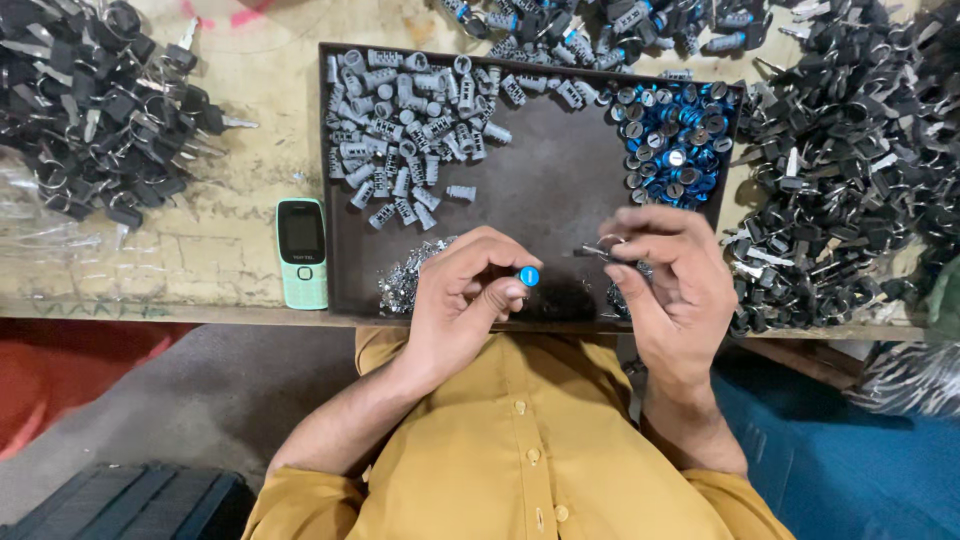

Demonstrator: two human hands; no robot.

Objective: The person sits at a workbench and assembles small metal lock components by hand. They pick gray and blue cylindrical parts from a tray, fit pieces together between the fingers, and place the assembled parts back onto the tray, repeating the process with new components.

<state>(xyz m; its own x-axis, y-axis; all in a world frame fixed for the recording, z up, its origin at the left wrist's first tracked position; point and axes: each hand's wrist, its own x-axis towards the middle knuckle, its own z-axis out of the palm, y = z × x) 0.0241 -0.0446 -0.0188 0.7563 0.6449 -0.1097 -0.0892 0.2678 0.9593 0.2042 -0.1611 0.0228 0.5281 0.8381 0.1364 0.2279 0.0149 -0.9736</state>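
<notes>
Head view: my left hand pinches a blue cap over the tray, near edge. My right hand grips a key. A loose pinch may drop the cap among the pins.

A tray sits on the surface, its near edge close to the person. In the tray, lock cylinders lie far left, caps far right, and small metal bits near left. A phone lies just left of the tray. Heaps of keys lie far left – more keys on the right.
</notes>
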